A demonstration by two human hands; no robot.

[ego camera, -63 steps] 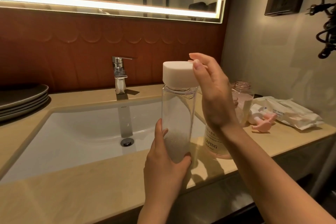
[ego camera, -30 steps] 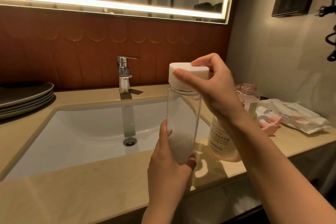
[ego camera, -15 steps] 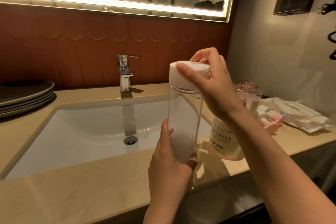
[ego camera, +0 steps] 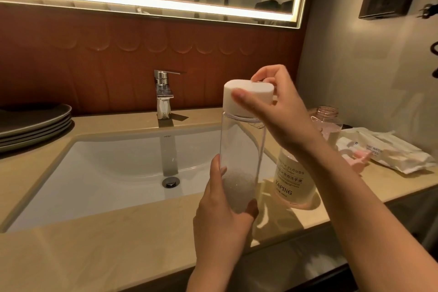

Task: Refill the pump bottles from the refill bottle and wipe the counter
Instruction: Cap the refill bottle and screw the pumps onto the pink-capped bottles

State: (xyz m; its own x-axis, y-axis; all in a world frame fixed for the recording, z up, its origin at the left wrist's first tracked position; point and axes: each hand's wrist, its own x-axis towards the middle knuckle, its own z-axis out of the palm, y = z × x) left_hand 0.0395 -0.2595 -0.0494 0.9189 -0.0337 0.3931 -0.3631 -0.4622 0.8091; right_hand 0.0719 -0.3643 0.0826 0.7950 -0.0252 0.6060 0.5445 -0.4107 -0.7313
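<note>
White cap [ego camera: 247, 95]: sits on the clear refill bottle [ego camera: 239, 147], pinched between thumb and fingers of the right grip [ego camera: 282, 114].
Lower end: the left grip [ego camera: 222, 216] wraps round the bottle, holding it upright over the counter [ego camera: 106, 251], in front of the sink [ego camera: 94, 173].
Contents: a little foamy liquid at the bottom.
Pump bottles: the YAPING bottle [ego camera: 294, 182] stands just beside it; the pink bottle [ego camera: 328, 123] stands behind, neck open.
Pink pump head [ego camera: 360, 161]: lying beside the wipes pack [ego camera: 391, 152].
</note>
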